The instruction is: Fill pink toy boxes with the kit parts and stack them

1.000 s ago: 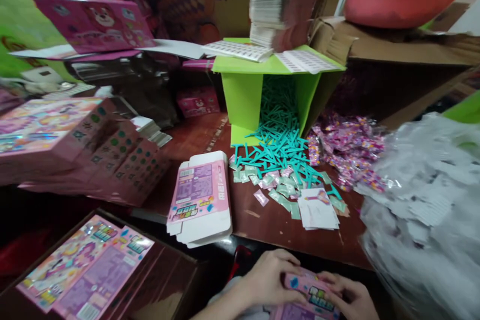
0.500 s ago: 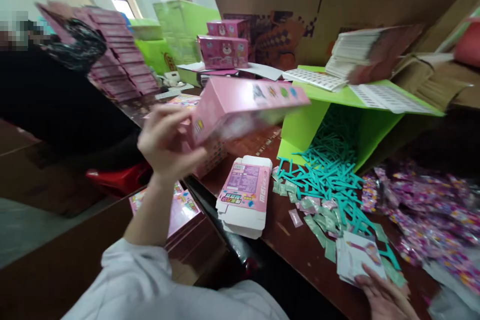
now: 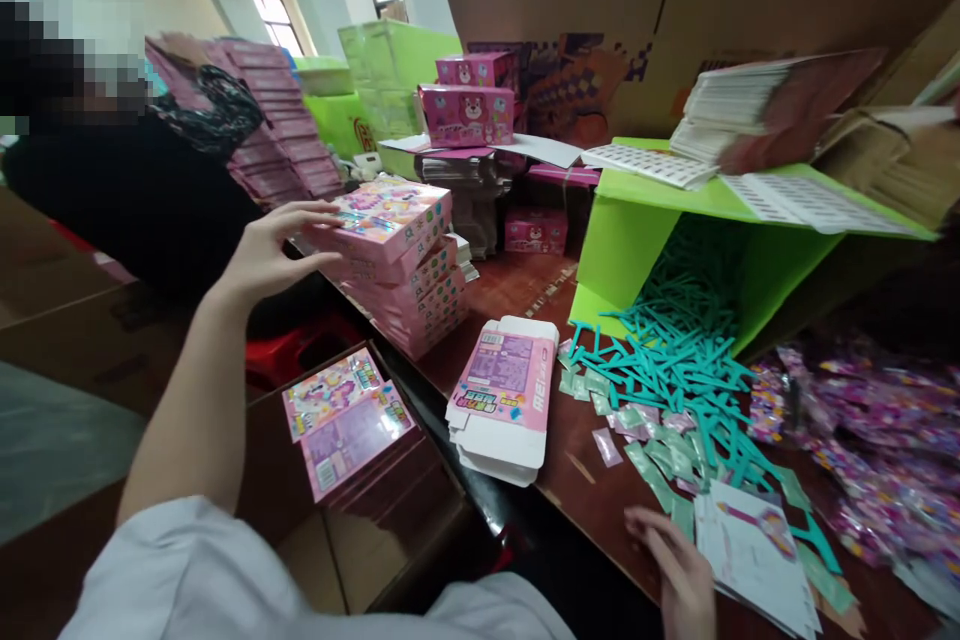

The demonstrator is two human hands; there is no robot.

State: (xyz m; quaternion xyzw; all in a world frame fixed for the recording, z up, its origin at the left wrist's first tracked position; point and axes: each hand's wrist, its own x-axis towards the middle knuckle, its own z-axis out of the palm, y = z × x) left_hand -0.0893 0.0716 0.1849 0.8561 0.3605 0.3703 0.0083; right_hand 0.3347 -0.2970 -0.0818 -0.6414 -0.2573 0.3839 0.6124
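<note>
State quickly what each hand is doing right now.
Left hand: open, fingers resting on the top pink box.
Right hand: open, touching the white cards.

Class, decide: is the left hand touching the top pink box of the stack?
Touching. The head view shows the left hand with fingers lying against the top pink box.

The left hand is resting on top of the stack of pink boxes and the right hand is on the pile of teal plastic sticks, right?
Not quite. The head view shows the right hand on the stack of white printed cards, not the teal plastic sticks. The left hand does rest on the stack of pink boxes.
</note>
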